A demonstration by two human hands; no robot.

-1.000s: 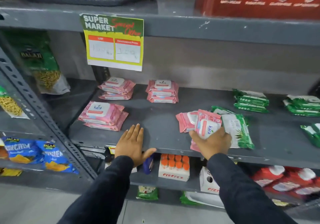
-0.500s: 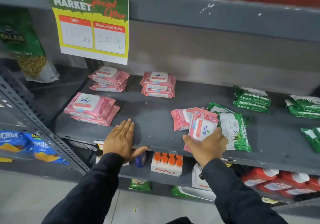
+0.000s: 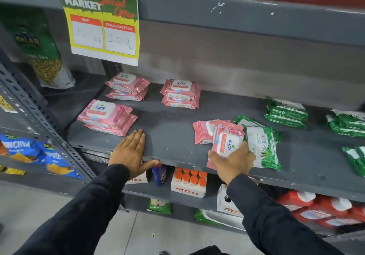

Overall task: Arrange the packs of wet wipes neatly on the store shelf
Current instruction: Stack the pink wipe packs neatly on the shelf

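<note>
The left hand (image 3: 132, 152) lies open, palm flat on the shelf (image 3: 173, 136) edge; the right hand (image 3: 234, 161), further along that edge, grips a tilted pink Kara wipes pack (image 3: 227, 138).

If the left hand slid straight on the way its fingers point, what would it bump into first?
Probably the front stack of pink wipes: the left hand lies flat on the shelf, fingertips nearly at that stack's near right corner. It could narrowly miss.

A yellow-and-green offer sign (image 3: 102, 26) hangs from the upper ledge. A green snack bag (image 3: 42, 57) and blue chip bags (image 3: 39, 156) sit to the left; an orange-capped bottle box (image 3: 188, 181) stands below, near red packs (image 3: 324, 207).
</note>
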